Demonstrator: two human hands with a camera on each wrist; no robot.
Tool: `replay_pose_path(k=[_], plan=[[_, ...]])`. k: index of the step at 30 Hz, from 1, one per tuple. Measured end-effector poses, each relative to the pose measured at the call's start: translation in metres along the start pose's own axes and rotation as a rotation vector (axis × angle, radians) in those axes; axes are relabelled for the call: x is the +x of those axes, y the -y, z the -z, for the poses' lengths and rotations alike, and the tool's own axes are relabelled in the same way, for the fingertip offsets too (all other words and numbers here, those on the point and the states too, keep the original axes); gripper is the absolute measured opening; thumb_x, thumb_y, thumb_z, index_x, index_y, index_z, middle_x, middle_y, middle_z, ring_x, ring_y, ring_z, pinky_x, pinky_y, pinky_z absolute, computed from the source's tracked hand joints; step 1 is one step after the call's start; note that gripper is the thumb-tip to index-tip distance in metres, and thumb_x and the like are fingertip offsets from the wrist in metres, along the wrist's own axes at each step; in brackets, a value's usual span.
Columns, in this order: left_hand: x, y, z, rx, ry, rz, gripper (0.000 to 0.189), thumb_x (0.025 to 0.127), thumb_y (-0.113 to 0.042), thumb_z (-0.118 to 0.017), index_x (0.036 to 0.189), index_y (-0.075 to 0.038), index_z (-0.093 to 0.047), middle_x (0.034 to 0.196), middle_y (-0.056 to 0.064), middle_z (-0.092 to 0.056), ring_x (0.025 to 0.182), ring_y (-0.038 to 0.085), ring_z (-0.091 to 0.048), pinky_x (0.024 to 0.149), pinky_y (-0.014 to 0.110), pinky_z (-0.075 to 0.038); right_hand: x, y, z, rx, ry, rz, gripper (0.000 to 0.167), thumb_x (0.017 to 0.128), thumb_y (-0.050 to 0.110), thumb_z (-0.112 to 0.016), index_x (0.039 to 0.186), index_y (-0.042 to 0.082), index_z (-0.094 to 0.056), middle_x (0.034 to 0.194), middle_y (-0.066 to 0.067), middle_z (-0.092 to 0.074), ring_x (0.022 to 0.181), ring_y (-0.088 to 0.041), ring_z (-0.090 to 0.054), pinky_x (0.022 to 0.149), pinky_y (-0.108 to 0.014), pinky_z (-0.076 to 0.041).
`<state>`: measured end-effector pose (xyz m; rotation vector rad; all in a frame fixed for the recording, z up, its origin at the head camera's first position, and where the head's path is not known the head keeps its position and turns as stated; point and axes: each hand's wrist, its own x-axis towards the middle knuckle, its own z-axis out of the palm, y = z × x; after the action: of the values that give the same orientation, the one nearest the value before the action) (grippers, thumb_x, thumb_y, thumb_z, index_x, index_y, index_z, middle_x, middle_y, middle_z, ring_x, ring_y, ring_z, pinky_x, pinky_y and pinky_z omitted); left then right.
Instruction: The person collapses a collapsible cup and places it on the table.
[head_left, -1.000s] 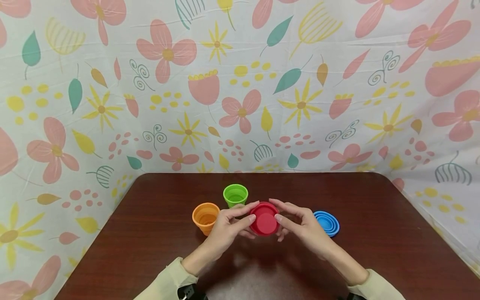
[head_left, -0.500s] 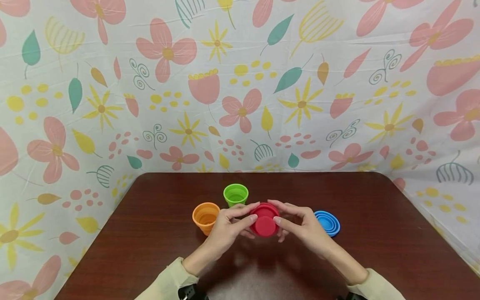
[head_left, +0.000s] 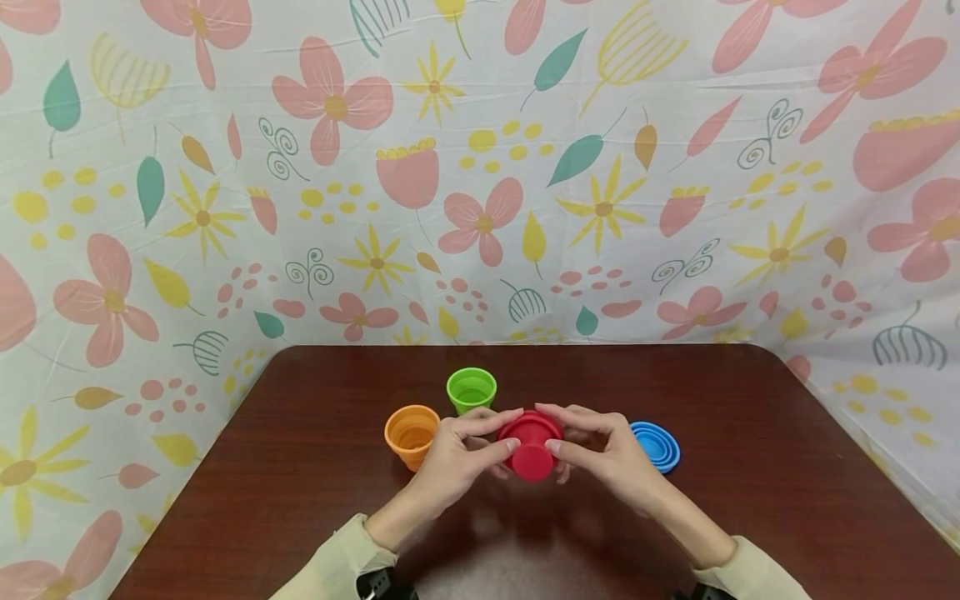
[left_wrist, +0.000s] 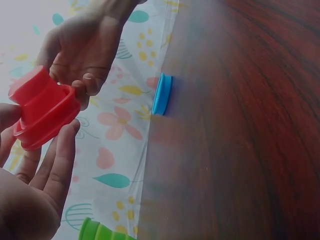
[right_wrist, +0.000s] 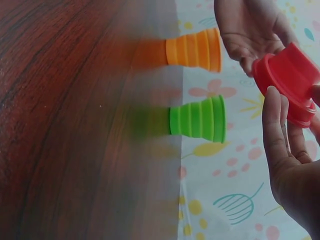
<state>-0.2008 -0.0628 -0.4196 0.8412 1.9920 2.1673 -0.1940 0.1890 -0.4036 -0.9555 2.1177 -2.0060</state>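
Red cup (head_left: 530, 442): held up above the table (head_left: 300, 492) between both hands, base (head_left: 533, 462) towards the person
Change: the base has dropped lower in the head view, with more wall showing above it; the cup looks partly unfolded, the work probably midway
Left hand (head_left: 461, 457): partly closed, thumb and fingers pinching the cup's left side
Right hand (head_left: 612, 458): likewise partly closed, pinching its right side
Orange cup (head_left: 412, 437), green cup (head_left: 471, 388): standing tall
Blue cup (head_left: 657, 447): folded flat

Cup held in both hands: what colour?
Plain red on the visible outside of the cup; the left wrist view shows it best.
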Motion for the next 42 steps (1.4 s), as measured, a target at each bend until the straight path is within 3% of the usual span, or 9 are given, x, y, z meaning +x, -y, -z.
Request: replay_pose_path(k=[3, 5, 13, 18, 24, 32, 38, 42], plan=[[0.0, 0.0001, 0.0002, 0.01, 0.001, -0.013, 0.04, 0.097, -0.002, -0.075, 0.136, -0.003, -0.07, 0.114, 0.016, -0.066, 0.076, 0.059, -0.067, 0.066, 0.043, -0.065, -0.0001, 0.0001, -0.0002, 0.02, -0.002, -0.014, 0.05, 0.1, -0.001, -0.067, 0.15, 0.002, -0.058, 0.126, -0.02, -0.066, 0.072, -0.042, -0.068, 0.067, -0.05, -0.065], [0.0002, -0.0003, 0.0, 0.013, 0.002, -0.024, 0.039, 0.097, -0.002, -0.075, 0.136, -0.002, -0.07, 0.115, 0.016, -0.066, 0.075, 0.058, -0.067, 0.065, 0.044, -0.065, -0.0003, 0.0, -0.0005, 0.023, -0.009, -0.031, 0.05, 0.101, 0.0, -0.067, 0.15, 0.002, -0.058, 0.126, -0.02, -0.066, 0.071, -0.042, -0.068, 0.068, -0.051, -0.065], [0.0, -0.0027, -0.0012, 0.015, 0.009, -0.036, 0.037, 0.099, -0.003, -0.072, 0.137, -0.002, -0.07, 0.114, 0.015, -0.065, 0.074, 0.026, -0.075, 0.066, 0.045, -0.065, -0.0015, 0.0001, -0.0026, -0.006, -0.057, -0.058, 0.047, 0.101, 0.005, -0.067, 0.148, 0.004, -0.06, 0.13, -0.018, -0.066, 0.07, -0.041, -0.07, 0.069, -0.053, -0.065], [-0.0004, -0.0025, -0.0013, 0.038, 0.012, -0.052, 0.037, 0.1, -0.006, -0.072, 0.136, -0.003, -0.07, 0.112, 0.015, -0.065, 0.075, 0.018, -0.073, 0.068, 0.045, -0.065, -0.0017, 0.0004, -0.0017, 0.008, -0.051, -0.017, 0.048, 0.1, 0.001, -0.068, 0.148, 0.002, -0.06, 0.128, -0.016, -0.068, 0.078, -0.033, -0.072, 0.068, -0.054, -0.064], [-0.0005, -0.0031, -0.0015, 0.069, 0.029, -0.067, 0.039, 0.098, -0.006, -0.075, 0.137, -0.004, -0.07, 0.11, 0.013, -0.065, 0.074, 0.022, -0.073, 0.07, 0.043, -0.066, -0.0002, 0.0009, 0.0005, 0.039, -0.03, 0.029, 0.048, 0.099, -0.002, -0.068, 0.146, 0.001, -0.061, 0.125, -0.018, -0.068, 0.089, -0.03, -0.072, 0.066, -0.054, -0.064], [-0.0003, -0.0028, -0.0015, 0.089, 0.037, -0.07, 0.04, 0.096, -0.005, -0.077, 0.136, -0.004, -0.071, 0.111, 0.011, -0.065, 0.07, 0.025, -0.07, 0.069, 0.042, -0.066, -0.0001, 0.0013, 0.0018, 0.046, -0.037, 0.007, 0.048, 0.096, -0.001, -0.071, 0.143, 0.002, -0.064, 0.122, -0.019, -0.068, 0.098, -0.033, -0.07, 0.07, -0.055, -0.064], [-0.0003, -0.0028, -0.0026, 0.087, 0.036, -0.081, 0.038, 0.096, -0.002, -0.076, 0.134, -0.001, -0.072, 0.109, 0.013, -0.065, 0.069, 0.045, -0.068, 0.067, 0.049, -0.065, -0.0006, 0.0033, 0.0017, 0.036, -0.045, -0.005, 0.046, 0.095, 0.0, -0.072, 0.14, 0.002, -0.067, 0.119, -0.018, -0.069, 0.098, -0.033, -0.07, 0.072, -0.052, -0.065], [-0.0007, -0.0039, -0.0029, 0.081, 0.04, -0.07, 0.039, 0.094, -0.001, -0.077, 0.133, -0.001, -0.072, 0.108, 0.013, -0.064, 0.071, 0.037, -0.071, 0.067, 0.053, -0.064, -0.0012, 0.0034, 0.0016, 0.033, -0.051, -0.019, 0.046, 0.094, 0.001, -0.074, 0.139, 0.002, -0.068, 0.119, -0.018, -0.069, 0.099, -0.034, -0.069, 0.073, -0.051, -0.065]])
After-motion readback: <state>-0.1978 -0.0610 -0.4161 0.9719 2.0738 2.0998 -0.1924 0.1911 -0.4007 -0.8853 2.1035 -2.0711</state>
